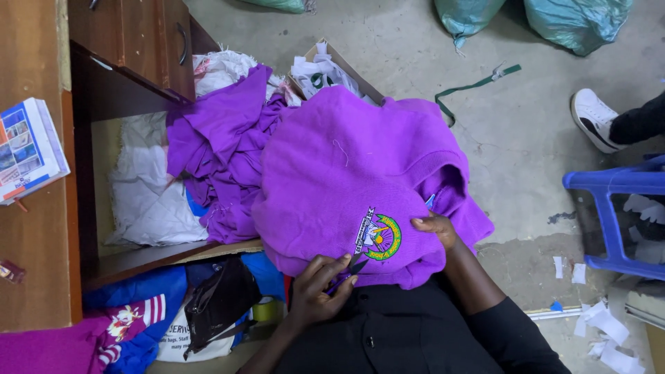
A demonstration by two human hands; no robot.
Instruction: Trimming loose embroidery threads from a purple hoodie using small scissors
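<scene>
Nearest, the left hand [315, 291] pinches small snips [348, 273] at the lap edge of a purple sweater [332, 187] — blades by its embroidered badge [379, 237]. Right hand [435, 227] presses flat beside the badge, gripping nothing. More purple garments [215, 149] spill from a wooden cabinet [131, 52].

Wooden desk [34, 277] at left w/ booklet [28, 149] on top; drawer [149, 41] open. Black bag [218, 301] below. Blue plastic stool [613, 215] at right, white sneaker [592, 118] nearby, teal sacks [575, 21] behind, paper scraps [609, 339] on floor.
</scene>
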